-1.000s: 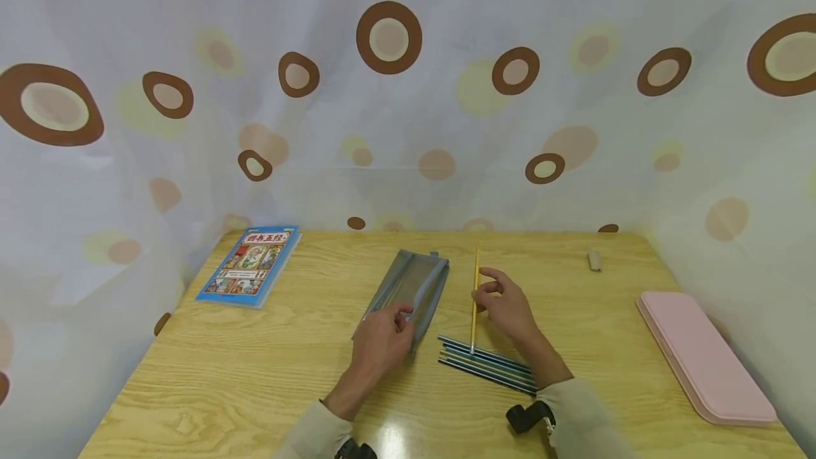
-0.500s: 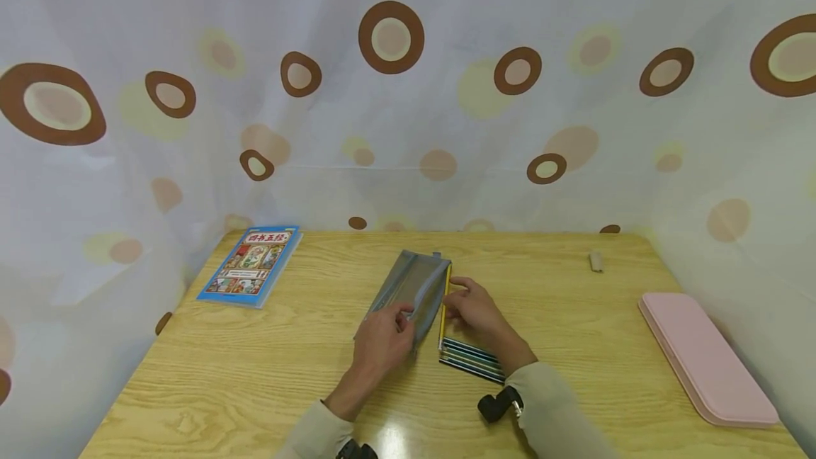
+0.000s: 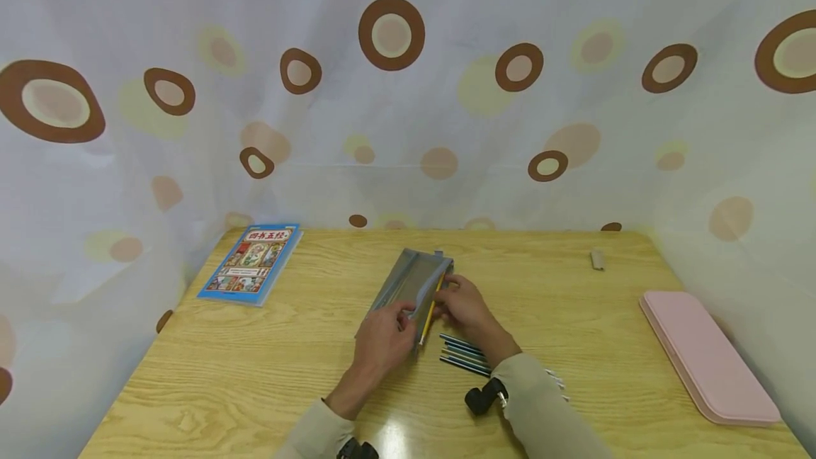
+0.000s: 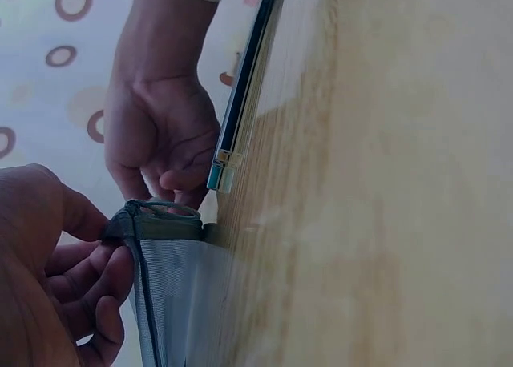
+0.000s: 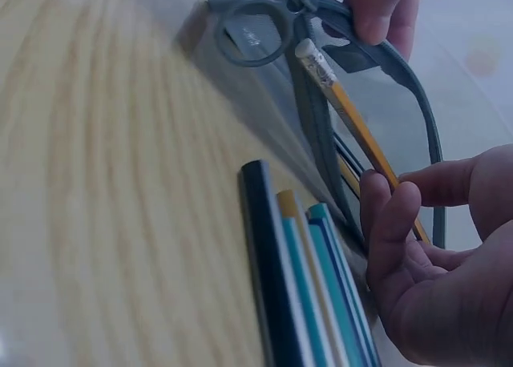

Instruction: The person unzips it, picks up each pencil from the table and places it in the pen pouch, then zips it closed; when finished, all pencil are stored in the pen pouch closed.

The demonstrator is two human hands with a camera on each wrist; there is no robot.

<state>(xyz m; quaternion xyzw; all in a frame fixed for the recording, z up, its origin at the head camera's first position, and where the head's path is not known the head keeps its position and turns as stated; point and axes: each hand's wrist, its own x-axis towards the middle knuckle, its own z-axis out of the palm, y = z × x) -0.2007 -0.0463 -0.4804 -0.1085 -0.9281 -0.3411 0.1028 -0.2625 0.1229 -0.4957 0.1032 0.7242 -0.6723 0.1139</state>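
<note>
Book: far left on the tabletop (image 3: 255,374), we see a blue-bordered book (image 3: 250,265) lying flat, its cover showing.
Left hand: the left hand (image 3: 381,335) pinches the near end of the pouch between thumb and fingers.
Pouch: we find the grey mesh pouch (image 3: 406,280) mid-tabletop, slanting far to the right (a ring (image 5: 255,32) hangs at its zip).
Yellow pencil: the yellow pencil (image 3: 431,310) lies along the pouch's right side, its white eraser end toward us; we cannot tell whether any of it is inside.
Right hand: the right hand (image 3: 464,309) grips the yellow pencil between thumb and fingers.
Pencil row: near and right of the pouch, dark and teal pencils (image 3: 464,355) lie side by side, partly hidden by the right arm.
Block: far right, a small beige block (image 3: 596,260).
Case: at the right edge, a closed pink case (image 3: 706,358).
</note>
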